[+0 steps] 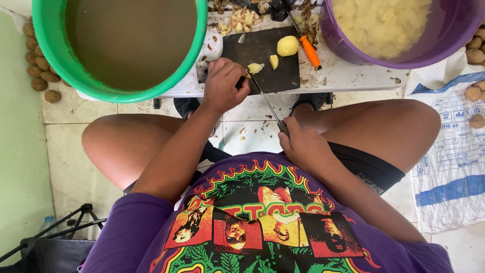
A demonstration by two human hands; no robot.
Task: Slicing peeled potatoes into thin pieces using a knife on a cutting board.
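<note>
Fingers: left hand (222, 83) curled on potato piece (255, 67) at board (262, 50) near edge; right hand (303, 146) clenches knife (268, 103). Tuck fingertips, slice slowly.

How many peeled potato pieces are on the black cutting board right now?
3: a large rounded piece near the board's top right, a small chunk just below it, and one by the knife blade. The left hand may hide more.

a low white table (348, 76) bears a black cutting board (262, 48), two tubs, peelings.
</note>
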